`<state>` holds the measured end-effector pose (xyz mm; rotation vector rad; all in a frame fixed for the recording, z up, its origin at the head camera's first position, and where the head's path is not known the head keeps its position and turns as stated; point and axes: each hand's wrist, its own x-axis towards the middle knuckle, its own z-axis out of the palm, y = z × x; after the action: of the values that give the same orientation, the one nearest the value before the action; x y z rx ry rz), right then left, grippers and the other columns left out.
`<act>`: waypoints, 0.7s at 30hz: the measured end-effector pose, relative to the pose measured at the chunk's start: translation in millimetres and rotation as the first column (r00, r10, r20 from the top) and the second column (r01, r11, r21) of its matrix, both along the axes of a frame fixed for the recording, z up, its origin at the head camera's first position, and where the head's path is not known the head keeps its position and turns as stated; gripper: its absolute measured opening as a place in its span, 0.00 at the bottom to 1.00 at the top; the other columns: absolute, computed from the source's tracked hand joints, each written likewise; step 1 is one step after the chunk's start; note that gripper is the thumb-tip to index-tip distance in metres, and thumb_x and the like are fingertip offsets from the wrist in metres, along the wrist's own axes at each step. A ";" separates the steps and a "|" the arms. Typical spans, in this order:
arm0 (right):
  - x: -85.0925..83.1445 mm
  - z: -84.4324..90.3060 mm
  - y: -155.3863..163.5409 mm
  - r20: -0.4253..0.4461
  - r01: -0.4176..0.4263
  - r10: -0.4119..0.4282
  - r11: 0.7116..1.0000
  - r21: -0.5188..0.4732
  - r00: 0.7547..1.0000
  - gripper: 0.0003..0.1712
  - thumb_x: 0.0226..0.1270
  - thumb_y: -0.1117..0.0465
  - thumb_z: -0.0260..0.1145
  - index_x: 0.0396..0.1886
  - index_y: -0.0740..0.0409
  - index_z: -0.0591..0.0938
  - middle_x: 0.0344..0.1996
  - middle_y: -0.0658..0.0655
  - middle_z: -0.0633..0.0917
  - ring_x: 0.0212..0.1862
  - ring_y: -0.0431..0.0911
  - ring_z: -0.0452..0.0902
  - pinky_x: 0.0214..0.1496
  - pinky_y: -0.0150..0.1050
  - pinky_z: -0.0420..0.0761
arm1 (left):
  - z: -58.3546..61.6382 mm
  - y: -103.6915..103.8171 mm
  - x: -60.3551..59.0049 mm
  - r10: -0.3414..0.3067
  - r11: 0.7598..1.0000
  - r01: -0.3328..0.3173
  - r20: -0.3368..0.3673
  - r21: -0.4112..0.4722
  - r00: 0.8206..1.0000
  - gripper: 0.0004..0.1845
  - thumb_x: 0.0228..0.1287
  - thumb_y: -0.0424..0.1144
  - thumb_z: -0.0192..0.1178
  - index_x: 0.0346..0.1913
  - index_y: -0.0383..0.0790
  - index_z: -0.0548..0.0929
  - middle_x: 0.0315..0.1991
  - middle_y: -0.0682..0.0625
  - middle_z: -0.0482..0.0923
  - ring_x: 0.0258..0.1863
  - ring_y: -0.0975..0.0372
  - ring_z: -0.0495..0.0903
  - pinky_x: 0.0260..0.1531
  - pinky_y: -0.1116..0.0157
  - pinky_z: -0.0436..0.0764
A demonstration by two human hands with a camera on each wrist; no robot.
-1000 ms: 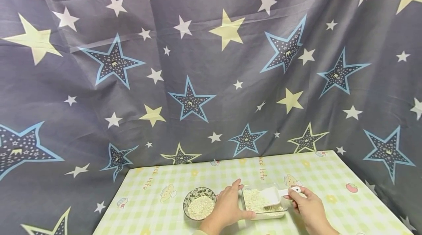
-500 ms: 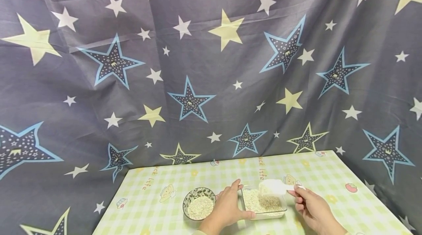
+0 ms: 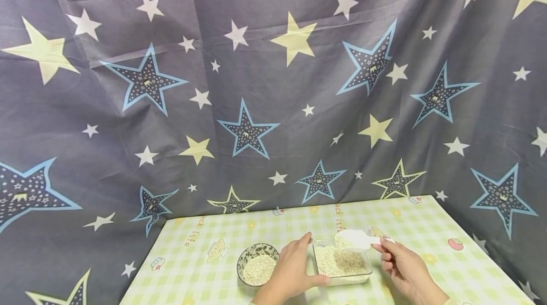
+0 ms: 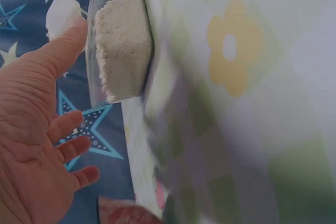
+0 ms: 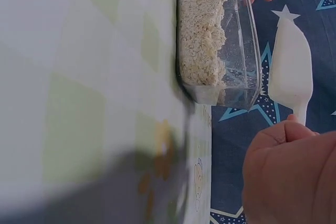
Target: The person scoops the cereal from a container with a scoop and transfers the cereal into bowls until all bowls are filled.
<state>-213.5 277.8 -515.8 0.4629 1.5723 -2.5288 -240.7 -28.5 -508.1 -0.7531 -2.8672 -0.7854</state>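
Head view: right hand (image 3: 403, 264) pinches the white scoop (image 3: 356, 241) by its handle, raised over the clear container (image 3: 342, 276) of grain. Left hand (image 3: 295, 267) rests open-fingered against the container's left wall. Patterned bowl (image 3: 258, 264) just beside it looks roughly half full; transfer likely partway. Count: one scoop, one container, one bowl.

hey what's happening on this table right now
A person is scooping pale grain. The right hand pinches the handle of a white scoop, held above a clear rectangular container of grain. The left hand steadies the container's left side. A patterned bowl of the same grain stands just left of it.
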 end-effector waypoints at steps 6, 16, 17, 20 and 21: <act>-2.2 2.1 1.6 -0.009 0.021 -0.021 0.999 0.044 1.000 0.25 0.89 0.58 0.52 0.75 0.60 0.58 0.35 0.42 0.88 0.28 0.27 0.69 0.27 0.21 0.69 | 8.5 -27.8 3.4 0.012 1.000 -0.011 -0.038 0.018 0.999 0.62 0.49 0.69 0.79 0.82 0.40 0.65 0.74 0.45 0.77 0.74 0.44 0.73 0.74 0.38 0.73; -4.5 15.4 -0.2 -0.059 0.085 -0.080 0.992 0.095 0.995 0.05 0.86 0.60 0.58 0.47 0.45 0.78 0.28 0.43 0.91 0.25 0.30 0.70 0.25 0.23 0.70 | 2.3 -119.8 11.1 0.206 0.976 -0.202 -0.044 0.080 0.978 0.61 0.47 0.67 0.81 0.80 0.39 0.68 0.73 0.38 0.77 0.73 0.39 0.72 0.71 0.31 0.71; -4.3 16.6 0.5 -0.057 0.087 -0.082 0.991 0.103 0.995 0.04 0.86 0.60 0.59 0.47 0.45 0.78 0.28 0.43 0.91 0.25 0.30 0.70 0.25 0.23 0.70 | 0.8 -126.5 11.8 0.228 0.971 -0.225 -0.034 0.079 0.973 0.62 0.47 0.68 0.81 0.80 0.40 0.68 0.73 0.38 0.77 0.74 0.40 0.72 0.72 0.31 0.71; -3.2 19.3 1.7 -0.049 0.092 -0.087 0.989 0.119 0.995 0.03 0.85 0.60 0.60 0.49 0.45 0.77 0.28 0.43 0.91 0.25 0.30 0.70 0.25 0.23 0.71 | -2.3 -140.8 13.7 0.269 0.961 -0.268 -0.006 0.065 0.963 0.64 0.45 0.72 0.79 0.81 0.40 0.67 0.73 0.39 0.77 0.73 0.41 0.72 0.71 0.31 0.70; -2.9 19.7 1.9 -0.047 0.089 -0.084 0.989 0.121 0.995 0.03 0.85 0.59 0.60 0.50 0.45 0.77 0.28 0.43 0.92 0.25 0.30 0.71 0.25 0.23 0.71 | -3.3 -143.8 14.0 0.274 0.960 -0.274 0.001 0.059 0.962 0.64 0.45 0.72 0.79 0.81 0.40 0.67 0.73 0.39 0.77 0.73 0.41 0.72 0.71 0.30 0.70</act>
<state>-216.4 279.7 -496.1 0.5061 1.7689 -2.5293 -226.7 -172.3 -511.4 -0.3388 -2.8402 -0.8205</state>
